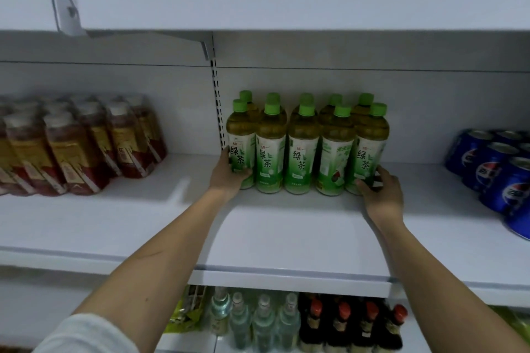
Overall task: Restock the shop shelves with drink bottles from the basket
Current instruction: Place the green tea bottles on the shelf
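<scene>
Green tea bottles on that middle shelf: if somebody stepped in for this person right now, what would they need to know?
Left hand: fingers wrapped round the base of the leftmost front green tea bottle.
Right hand: fingers on the base of the rightmost front green tea bottle.
Green tea bottles: two rows of five, upright at the back of the middle shelf; the fourth front bottle's label faces sideways.
Done: this block is on the shelf.
Left: square it up. The basket is out of view, so remaining stock is unknown.
</scene>
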{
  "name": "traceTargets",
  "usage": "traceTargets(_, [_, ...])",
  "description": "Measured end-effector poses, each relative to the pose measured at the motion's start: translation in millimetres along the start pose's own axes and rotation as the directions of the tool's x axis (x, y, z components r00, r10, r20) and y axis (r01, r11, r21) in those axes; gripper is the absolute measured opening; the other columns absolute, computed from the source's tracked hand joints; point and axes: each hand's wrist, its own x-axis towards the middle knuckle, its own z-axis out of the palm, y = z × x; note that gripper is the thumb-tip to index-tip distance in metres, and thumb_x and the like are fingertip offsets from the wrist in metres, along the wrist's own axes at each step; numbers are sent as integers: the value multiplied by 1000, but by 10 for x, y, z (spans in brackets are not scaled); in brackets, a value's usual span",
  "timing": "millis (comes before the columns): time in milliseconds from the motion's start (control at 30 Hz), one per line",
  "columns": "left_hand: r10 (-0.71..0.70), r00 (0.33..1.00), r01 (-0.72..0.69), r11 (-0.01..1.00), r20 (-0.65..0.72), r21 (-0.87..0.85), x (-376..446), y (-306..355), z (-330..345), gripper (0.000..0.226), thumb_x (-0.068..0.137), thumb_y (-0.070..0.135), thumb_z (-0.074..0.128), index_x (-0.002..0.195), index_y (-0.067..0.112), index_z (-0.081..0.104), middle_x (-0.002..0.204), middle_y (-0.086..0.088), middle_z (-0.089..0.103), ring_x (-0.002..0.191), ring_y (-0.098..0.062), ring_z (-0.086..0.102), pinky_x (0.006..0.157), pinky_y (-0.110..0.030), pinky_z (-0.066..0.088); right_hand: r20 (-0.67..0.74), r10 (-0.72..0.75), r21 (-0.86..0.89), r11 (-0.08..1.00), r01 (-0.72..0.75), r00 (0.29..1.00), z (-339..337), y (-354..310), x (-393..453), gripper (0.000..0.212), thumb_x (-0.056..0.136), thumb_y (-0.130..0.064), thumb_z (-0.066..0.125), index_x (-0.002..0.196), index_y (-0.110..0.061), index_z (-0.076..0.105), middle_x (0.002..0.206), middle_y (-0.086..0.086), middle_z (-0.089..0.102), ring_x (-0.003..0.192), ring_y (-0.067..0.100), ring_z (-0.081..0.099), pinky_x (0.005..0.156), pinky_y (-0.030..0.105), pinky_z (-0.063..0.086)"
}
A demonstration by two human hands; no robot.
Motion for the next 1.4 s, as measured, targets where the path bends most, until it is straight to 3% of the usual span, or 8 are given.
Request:
traceTargets(167, [-23, 1000, 23, 1000, 5, 8, -98, 58, 32, 77, 91, 9, 70, 154, 18, 27, 150, -7, 48, 136, -28, 47, 109, -35, 39, 15, -2, 3, 1000, 2, 1000, -20, 6, 6, 54, 89, -27, 72, 139, -17, 52, 122, 14, 52, 101, 33, 62, 83, 32, 46])
traceTargets(367, [-32, 999, 37, 994, -44, 104, -442, -4, 126, 71, 96, 11, 63, 155, 11, 24, 145, -3, 45, 132, -21, 45, 80, -4, 33, 44, 6, 9, 1000, -7, 999, -72, 8, 15, 55, 90, -23, 71, 139, -12, 51, 125, 17, 51, 110, 32, 58, 83, 26, 39])
traceTargets(567, [-38, 999, 45, 931, -26, 362, -623, -176, -161, 70, 98, 33, 59, 158, 20, 24, 160, -10, 33, 144, -30, 35, 113, -33, 34, 20, 98, 62, 993, -99, 995, -112, -32, -108, 43, 90, -17, 71, 127, -5, 52, 122, 13, 56, 106, 29, 58, 78, 22, 38])
traceTargets(700, [11, 1000, -18, 769, 14, 639, -692, -263, -629, 63, 100, 53, 43, 154, 22, 34, 158, -9, 37, 145, -28, 32, 116, -41, 29, -190, 160, 119, 983, -139, 969, -48, -169, -390, 19, 98, -24, 55, 107, -8, 53, 109, 16, 61, 98, 36, 59, 79, 39, 47])
traceTargets(900, [-39, 999, 12, 592, 14, 806, -1023, -616, -1558, 71, 97, 68, 27, 156, 27, 29, 163, 0, 27, 151, -26, 18, 121, -53, 14, 55, -172, -15, 985, 173, 983, 490, -893, -1144, 28, 102, -31, 45, 107, -9, 61, 102, 12, 64, 95, 32, 60, 82, 43, 49])
traceTargets(1000, [-43, 999, 16, 554, 9, 832, -1412, -840, -2113, 71, 99, 67, 22, 157, 26, 26, 165, -3, 21, 153, -26, 10, 123, -52, 9, 299, -284, -103, 939, 327, 911, 1035, -1340, -1756, 42, 104, -38, 41, 127, -8, 59, 129, 14, 59, 119, 32, 52, 103, 46, 42])
traceTargets(1133, [-47, 997, 81, 559, -66, 825, -1953, -1300, -2922, 71, 99, 67, 21, 157, 27, 26, 166, -2, 19, 154, -24, 6, 123, -51, 8, 579, -366, -124, 844, 522, 728, 1776, -1928, -2637, 51, 103, -46, 37, 140, -15, 52, 146, 10, 49, 133, 30, 42, 109, 41, 33])
traceTargets(1400, [-302, 920, 379, 515, -250, 769, -3069, -2208, -4271, 74, 98, 69, 16, 160, 28, 16, 168, -1, 9, 155, -23, -2, 124, -50, 2, 864, -346, -22, 700, 714, 365, 2989, -2642, -4359, 62, 102, -57, 31, 155, -25, 31, 161, 3, 29, 146, 26, 26, 119, 42, 23])
